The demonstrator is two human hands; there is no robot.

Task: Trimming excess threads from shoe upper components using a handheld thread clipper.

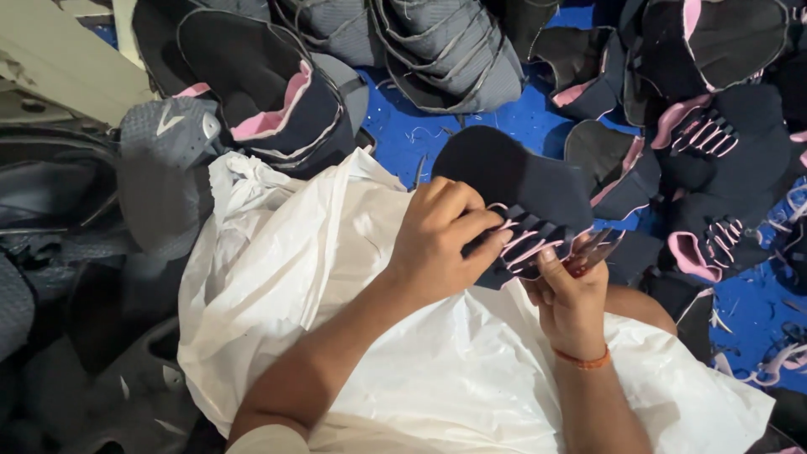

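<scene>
Over a white plastic sheet (353, 319), the left hand (437, 240) grips a navy shoe upper (521, 189) by its pink laces while the right hand (572, 294) clasps red-handled snips (588, 255) at the lacing, apparently mid-trim; the next snip calls for steadiness.

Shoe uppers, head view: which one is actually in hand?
The dark navy upper with pink laces at centre, over the white plastic sheet. The left hand and right hand grip it; all others lie untouched around it.
</scene>
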